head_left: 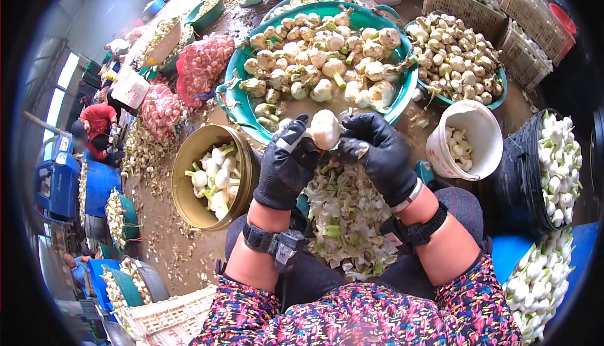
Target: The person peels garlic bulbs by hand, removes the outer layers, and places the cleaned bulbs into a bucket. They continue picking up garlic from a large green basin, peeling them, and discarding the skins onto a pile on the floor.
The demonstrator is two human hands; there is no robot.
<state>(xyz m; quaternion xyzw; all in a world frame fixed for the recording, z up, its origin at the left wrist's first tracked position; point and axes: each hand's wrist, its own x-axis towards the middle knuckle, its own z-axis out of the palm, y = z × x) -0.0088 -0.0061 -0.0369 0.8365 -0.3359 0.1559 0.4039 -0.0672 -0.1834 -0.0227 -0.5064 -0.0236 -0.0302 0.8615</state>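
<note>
A pale garlic bulb [324, 130] is held up between my gloved hands, over the near rim of a big green basin [234, 110] of untrimmed garlic. My left hand [286, 165], in a black glove, grips the bulb from its left side. Closed in a pinch, my right hand [376, 155] touches the bulb's right edge; its fingertips are partly hidden. Beneath both hands, a heap of garlic skins and cut leaves [349, 220] lies between my knees. To the left stands a tan bucket [182, 185] with cleaned white bulbs inside.
A white bucket [489, 129] with small garlic pieces tilts at right, beside a black tub [513, 163] of white bulbs. Another basin of garlic [459, 56] and plastic crates [535, 6] stand behind. Red mesh sacks [202, 66] lie left; a person in red [99, 122] sits farther off.
</note>
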